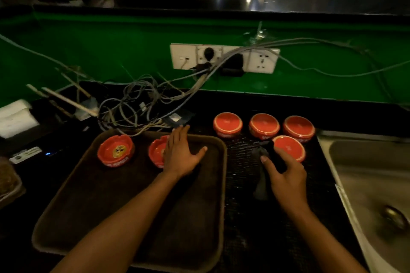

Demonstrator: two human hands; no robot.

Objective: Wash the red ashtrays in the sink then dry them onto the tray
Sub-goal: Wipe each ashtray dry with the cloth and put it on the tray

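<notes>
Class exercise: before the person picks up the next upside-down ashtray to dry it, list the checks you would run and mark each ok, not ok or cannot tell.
1. Cloth in hand: right hand holds the dark cloth. Ok.
2. Left hand free: open over the tray. Ok.
3. Tray has room: only two ashtrays on it, left one, second. Ok.
4. Next ashtray within reach: nearest inverted ashtray lies by the right hand's fingers. Ok.
5. Inverted ashtrays already washed: cannot tell.

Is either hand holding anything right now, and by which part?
The left hand holds nothing; it lies open over the tray. The right hand rests on a dark cloth near its upper end; whether the fingers actually grip it cannot be told.
</notes>
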